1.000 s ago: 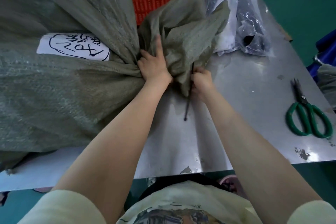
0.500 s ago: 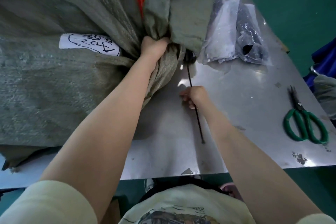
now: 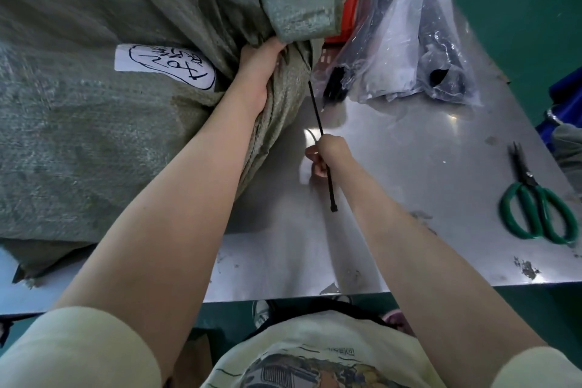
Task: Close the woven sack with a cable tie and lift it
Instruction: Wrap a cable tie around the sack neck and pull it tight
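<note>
Black and thin, the cable tie point(image 3: 318, 123) is gripped in the closed right hand point(image 3: 327, 155), which has been drawn slightly nearer the table edge than half a second ago; the tie's strap is stretched taut from the sack's neck to the fist, with its head end left projecting past the wrist. The gathered neck of the grey-green woven sack point(image 3: 94, 142) is still clenched in the left hand point(image 3: 259, 71), as before. A white handwritten label point(image 3: 163, 66) is seen on the sack, which lies on the steel table point(image 3: 409, 186). Clear bags of black parts point(image 3: 406, 50) are seen beyond, 1 pair of green-handled scissors point(image 3: 535, 201) at the right.
</note>
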The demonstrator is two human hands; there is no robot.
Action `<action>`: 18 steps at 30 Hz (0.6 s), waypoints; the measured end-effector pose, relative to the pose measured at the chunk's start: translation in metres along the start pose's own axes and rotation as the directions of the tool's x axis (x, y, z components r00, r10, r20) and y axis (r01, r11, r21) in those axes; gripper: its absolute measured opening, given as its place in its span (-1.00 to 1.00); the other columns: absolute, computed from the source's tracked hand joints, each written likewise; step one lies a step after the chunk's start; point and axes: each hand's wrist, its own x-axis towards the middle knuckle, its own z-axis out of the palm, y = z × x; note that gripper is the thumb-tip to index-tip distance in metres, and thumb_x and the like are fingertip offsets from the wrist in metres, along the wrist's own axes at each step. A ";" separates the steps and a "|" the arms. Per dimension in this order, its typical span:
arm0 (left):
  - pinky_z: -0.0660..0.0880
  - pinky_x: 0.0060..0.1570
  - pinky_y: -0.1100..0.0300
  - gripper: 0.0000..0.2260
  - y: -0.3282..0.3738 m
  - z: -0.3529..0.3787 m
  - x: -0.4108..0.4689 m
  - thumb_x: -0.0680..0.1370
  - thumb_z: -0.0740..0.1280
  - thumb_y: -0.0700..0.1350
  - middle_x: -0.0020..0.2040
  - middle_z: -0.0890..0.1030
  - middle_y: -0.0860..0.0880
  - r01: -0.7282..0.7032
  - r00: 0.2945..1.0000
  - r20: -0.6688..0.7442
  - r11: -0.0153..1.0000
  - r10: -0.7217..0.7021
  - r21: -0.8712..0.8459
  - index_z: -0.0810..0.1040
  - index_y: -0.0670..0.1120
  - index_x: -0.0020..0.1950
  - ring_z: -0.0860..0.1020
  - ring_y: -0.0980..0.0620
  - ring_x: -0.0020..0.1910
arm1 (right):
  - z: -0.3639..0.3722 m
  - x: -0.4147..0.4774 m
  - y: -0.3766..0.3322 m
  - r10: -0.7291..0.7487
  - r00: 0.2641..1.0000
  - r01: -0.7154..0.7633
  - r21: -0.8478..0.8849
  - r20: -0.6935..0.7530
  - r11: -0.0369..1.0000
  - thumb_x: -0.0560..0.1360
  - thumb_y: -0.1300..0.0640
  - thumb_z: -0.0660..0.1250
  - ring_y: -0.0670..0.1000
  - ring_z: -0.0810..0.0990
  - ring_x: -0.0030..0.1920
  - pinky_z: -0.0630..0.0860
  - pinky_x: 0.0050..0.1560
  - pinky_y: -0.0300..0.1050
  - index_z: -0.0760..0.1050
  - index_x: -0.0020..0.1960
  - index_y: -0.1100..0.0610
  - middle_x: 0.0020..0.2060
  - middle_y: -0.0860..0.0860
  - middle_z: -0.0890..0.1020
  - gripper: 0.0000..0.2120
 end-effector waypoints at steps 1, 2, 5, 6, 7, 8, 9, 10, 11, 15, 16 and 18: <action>0.57 0.07 0.09 -0.45 0.000 0.000 0.001 0.40 0.42 -0.16 0.16 0.58 -0.17 0.000 1.000 0.020 1.000 0.000 0.022 0.36 -0.23 0.36 0.58 -0.09 0.08 | 0.001 -0.002 0.000 -0.044 0.999 0.044 0.010 -0.008 0.999 0.51 0.31 0.10 0.02 0.34 -0.55 0.28 -0.60 -0.29 0.48 -0.10 0.28 -0.41 0.11 0.39 -0.82; 0.57 0.00 0.15 -0.49 -0.001 0.000 0.001 0.43 0.40 -0.18 0.11 0.60 -0.15 -0.004 0.999 0.043 0.999 0.001 0.052 0.38 -0.22 0.34 0.59 -0.06 0.03 | 0.003 -0.004 0.001 -0.090 0.996 0.090 0.034 -0.015 0.995 0.52 0.28 0.09 -0.01 0.38 -0.56 0.28 -0.66 -0.36 0.50 0.10 0.28 -0.40 0.08 0.40 -0.74; 0.56 -0.10 0.22 -0.62 -0.003 0.004 0.000 0.46 0.37 -0.23 -0.12 0.61 -0.04 -0.022 0.989 0.146 0.984 -0.004 0.177 0.46 -0.22 0.27 0.59 0.06 -0.16 | 0.008 -0.011 -0.009 -0.273 0.962 0.273 0.025 -0.014 0.962 0.48 0.36 0.03 0.01 0.45 -0.49 0.31 -0.71 -0.38 0.31 0.39 0.11 -0.27 0.10 0.50 -0.49; 0.56 -0.07 0.21 -0.62 -0.004 0.004 -0.001 0.45 0.38 -0.23 -0.12 0.62 -0.04 -0.032 0.983 0.185 0.971 -0.012 0.235 0.48 -0.21 0.26 0.59 0.07 -0.17 | 0.010 -0.012 -0.013 -0.335 0.942 0.335 0.001 -0.011 0.942 0.46 0.39 0.04 0.05 0.46 -0.43 0.36 -0.67 -0.34 0.29 0.40 0.10 -0.22 0.11 0.53 -0.46; 0.56 -0.06 0.21 -0.61 -0.004 0.005 -0.002 0.42 0.41 -0.21 -0.11 0.62 -0.04 -0.037 0.973 0.228 0.955 -0.033 0.295 0.49 -0.19 0.23 0.59 0.07 -0.16 | 0.011 -0.013 -0.016 -0.383 0.924 0.383 -0.018 -0.020 0.924 0.45 0.41 0.07 0.08 0.48 -0.35 0.45 -0.58 -0.27 0.33 0.37 0.13 -0.17 0.11 0.56 -0.48; 0.56 -0.09 0.23 -0.61 -0.004 0.005 -0.002 0.37 0.43 -0.18 -0.12 0.62 -0.03 -0.040 0.962 0.267 0.935 -0.060 0.352 0.52 -0.16 0.19 0.59 0.08 -0.17 | 0.013 -0.014 -0.018 -0.409 0.912 0.408 -0.030 -0.041 0.912 0.45 0.41 0.09 0.10 0.50 -0.27 0.53 -0.44 -0.17 0.39 0.30 0.19 -0.14 0.11 0.56 -0.55; 0.56 -0.12 0.25 -0.61 -0.003 0.006 -0.003 0.31 0.43 -0.14 -0.15 0.62 -0.01 -0.042 0.952 0.294 0.913 -0.086 0.405 0.54 -0.12 0.13 0.60 0.08 -0.18 | 0.015 -0.013 -0.018 -0.417 0.907 0.416 -0.024 -0.062 0.909 0.44 0.41 0.11 0.11 0.51 -0.23 0.56 -0.32 -0.07 0.46 0.17 0.24 -0.16 0.11 0.56 -0.65; 0.56 -0.13 0.25 -0.59 -0.001 0.007 -0.004 0.26 0.41 -0.11 -0.16 0.62 0.00 -0.044 0.944 0.310 0.886 -0.115 0.462 0.54 -0.09 0.10 0.60 0.07 -0.17 | 0.016 -0.010 -0.016 -0.402 0.912 0.404 0.006 -0.077 0.915 0.43 0.42 0.11 0.10 0.51 -0.28 0.56 -0.31 -0.03 0.50 0.00 0.25 -0.23 0.10 0.55 -0.74; 0.55 -0.12 0.24 -0.57 -0.001 0.007 -0.004 0.25 0.41 -0.11 -0.15 0.62 0.00 -0.057 0.931 0.336 0.853 -0.142 0.519 0.53 -0.09 0.11 0.60 0.04 -0.13 | 0.016 -0.007 -0.013 -0.374 0.923 0.380 0.070 -0.088 0.922 0.43 0.44 0.11 0.07 0.49 -0.37 0.54 -0.37 -0.07 0.48 -0.18 0.20 -0.33 0.09 0.53 -0.77; 0.52 0.05 0.19 -0.58 -0.010 0.013 -0.006 0.39 0.42 -0.19 0.04 0.60 -0.07 -0.112 0.886 0.394 0.712 -0.243 0.693 0.49 -0.11 0.24 0.56 -0.02 0.05 | 0.010 -0.003 -0.013 -0.230 0.973 0.222 0.228 0.007 0.948 0.59 0.35 0.00 -0.09 0.37 -0.40 0.39 -0.48 -0.33 0.30 -0.32 0.09 -0.37 0.01 0.40 -0.65; 0.50 0.10 0.19 -0.52 -0.014 0.014 -0.007 0.37 0.43 -0.14 0.11 0.57 -0.06 -0.107 0.892 0.380 0.702 -0.246 0.704 0.47 -0.09 0.28 0.54 -0.01 0.09 | 0.008 -0.004 -0.012 -0.224 0.974 0.210 0.230 0.037 0.950 0.61 0.33 -0.03 -0.08 0.34 -0.40 0.36 -0.55 -0.37 0.29 -0.32 0.09 -0.37 0.02 0.38 -0.63; 0.41 0.29 0.11 -0.22 -0.022 0.016 -0.007 0.18 0.47 0.06 0.32 0.47 -0.06 -0.101 0.929 0.305 0.650 -0.209 0.754 0.37 -0.02 0.38 0.46 -0.05 0.26 | 0.009 -0.004 -0.009 -0.240 0.969 0.224 0.207 0.056 0.952 0.60 0.35 0.00 -0.08 0.33 -0.40 0.32 -0.62 -0.41 0.30 -0.31 0.09 -0.37 0.02 0.39 -0.64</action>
